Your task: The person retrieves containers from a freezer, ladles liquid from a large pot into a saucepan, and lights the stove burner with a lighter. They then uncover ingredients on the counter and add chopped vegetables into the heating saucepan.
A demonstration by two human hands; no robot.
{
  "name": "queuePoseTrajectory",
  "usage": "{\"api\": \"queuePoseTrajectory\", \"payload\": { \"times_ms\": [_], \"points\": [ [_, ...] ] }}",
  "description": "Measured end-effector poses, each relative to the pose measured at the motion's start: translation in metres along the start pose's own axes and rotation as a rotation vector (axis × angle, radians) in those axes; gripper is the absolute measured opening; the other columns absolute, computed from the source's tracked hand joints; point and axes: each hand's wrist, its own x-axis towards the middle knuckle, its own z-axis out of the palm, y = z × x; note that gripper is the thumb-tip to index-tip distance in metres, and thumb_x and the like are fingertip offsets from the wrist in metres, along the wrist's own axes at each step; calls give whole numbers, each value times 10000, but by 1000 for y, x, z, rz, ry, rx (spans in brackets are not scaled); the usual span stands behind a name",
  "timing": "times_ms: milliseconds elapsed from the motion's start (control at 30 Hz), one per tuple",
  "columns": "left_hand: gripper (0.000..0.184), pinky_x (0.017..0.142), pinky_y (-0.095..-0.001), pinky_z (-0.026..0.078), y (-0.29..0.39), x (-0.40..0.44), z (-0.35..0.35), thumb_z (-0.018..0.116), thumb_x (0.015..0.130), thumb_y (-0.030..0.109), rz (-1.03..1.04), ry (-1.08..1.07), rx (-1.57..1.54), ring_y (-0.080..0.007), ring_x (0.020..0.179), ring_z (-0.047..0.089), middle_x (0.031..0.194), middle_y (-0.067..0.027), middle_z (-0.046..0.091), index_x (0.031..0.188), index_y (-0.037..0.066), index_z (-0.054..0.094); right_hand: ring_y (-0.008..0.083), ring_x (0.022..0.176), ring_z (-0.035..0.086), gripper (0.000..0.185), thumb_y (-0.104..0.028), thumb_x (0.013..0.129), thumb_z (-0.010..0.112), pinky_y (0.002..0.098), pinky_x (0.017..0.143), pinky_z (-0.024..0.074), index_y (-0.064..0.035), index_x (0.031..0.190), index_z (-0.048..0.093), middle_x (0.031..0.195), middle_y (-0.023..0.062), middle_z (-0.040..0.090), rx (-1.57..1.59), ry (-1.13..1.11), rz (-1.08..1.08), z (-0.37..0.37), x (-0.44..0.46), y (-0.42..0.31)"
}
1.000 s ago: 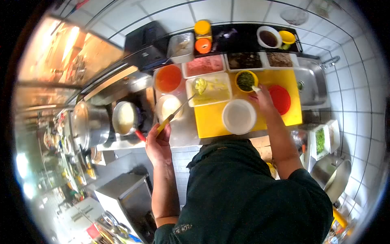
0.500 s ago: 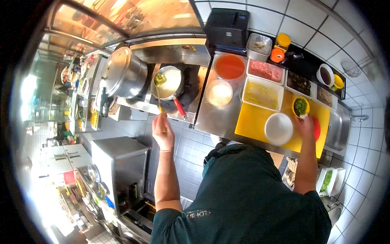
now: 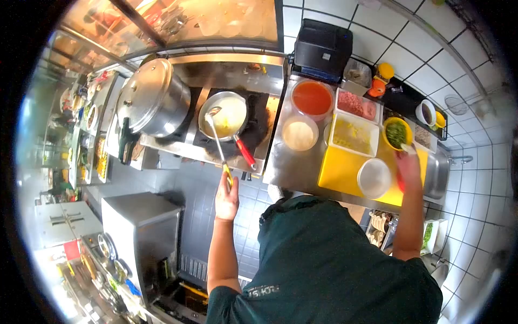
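Note:
My left hand [image 3: 227,201] is closed around the yellow handle of a ladle [image 3: 217,141], whose bowl end rests inside a saucepan [image 3: 204,123]. Pale liquid with yellowish-green patches fills the pan, and its red handle points toward me. On the other side, my right hand [image 3: 408,164] grips the near rim of a yellow bowl [image 3: 387,141] of chopped greens. Something small and white shows by those fingertips; I cannot make out what it is. Below the bowl sits a white round container [image 3: 374,178] on a yellow cutting board [image 3: 337,171].
A large lidded pot [image 3: 154,97] stands left of the pan. Tubs of red sauce [image 3: 312,98] and cream-coloured liquid [image 3: 300,133], a tray of pink meat [image 3: 356,104] and a tray of yellowish food [image 3: 352,133] line the counter. The sink [image 3: 436,173] lies far right.
The ladle has tipped its green load into the pan and its bowl now looks nearly bare. The yellow bowl has shifted toward the trays, covering part of the dark-filled one.

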Motion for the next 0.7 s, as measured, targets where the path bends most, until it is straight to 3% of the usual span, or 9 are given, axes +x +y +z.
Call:
{"api": "queuePoseTrajectory", "payload": {
  "times_ms": [100,233,300,433,500,533,700],
  "points": [
    [445,955,-439,547,-9,-9,6,617,865,-37,44,-4,-35,-448,1202,582,1407,-299,468,1303,43,604,212,945,636,397,-166,907,678,356,808,553,-135,1281,551,1177,59,630,-6,-109,98,58,30,21],
    [428,938,-433,556,-34,-20,22,621,869,-45,88,-50,-69,-432,1200,590,1404,-280,482,1282,65,619,214,945,658,426,-155,928,666,360,789,587,-127,1319,501,1098,97,648,-48,-216,85,194,27,39],
    [434,898,-440,575,-30,-7,-12,636,851,-48,78,12,-117,-441,1145,622,1388,-281,506,1270,65,629,226,935,675,473,-155,941,663,377,819,604,-130,1361,447,1114,107,637,-133,-345,219,226,56,68],
    [466,850,-421,592,-17,21,-92,662,757,-71,136,159,-239,-425,1086,659,1363,-284,543,1202,64,691,226,933,678,498,-124,981,610,390,844,597,-127,1420,376,1178,112,618,-179,-457,163,316,54,95],
    [468,866,-406,587,-15,42,-123,666,739,-70,224,129,-259,-399,1076,670,1377,-266,539,1185,66,699,226,919,678,498,-124,987,602,385,837,601,-122,1424,363,1187,120,598,-227,-509,208,349,65,116],
    [467,872,-398,585,-13,52,-132,668,736,-67,242,99,-256,-391,1080,670,1381,-261,537,1183,64,699,228,904,681,579,-141,949,665,378,837,608,-81,1421,334,1176,155,577,-225,-553,185,364,64,120],
    [454,891,-371,578,-23,88,-138,670,727,-54,297,21,-294,-362,1091,667,1395,-242,529,1168,48,699,227,901,679,552,-132,954,662,354,825,606,-68,1405,351,1154,134,540,-416,-615,212,426,57,136]
  ]
}}
